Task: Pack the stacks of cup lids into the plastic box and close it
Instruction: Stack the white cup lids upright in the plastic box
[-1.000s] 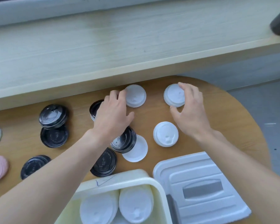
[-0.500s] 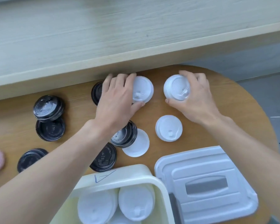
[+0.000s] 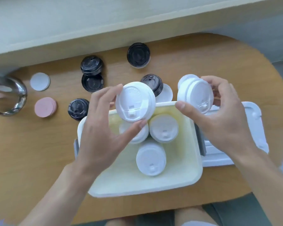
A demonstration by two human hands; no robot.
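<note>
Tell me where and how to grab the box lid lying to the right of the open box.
Grip the box lid at its long right edge, coming in from the right and above. It lies flat on the table, its left edge sits against the plastic box, and the right hand with its white lid stack covers the near-left part. The bare right rim is probably the easiest hold.

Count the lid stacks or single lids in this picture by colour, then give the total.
White lid stacks: 7
Black lid stacks: 5
Pink lid stacks: 1
Total: 13
Blurred shapes by the metal bowl are left out.
</note>
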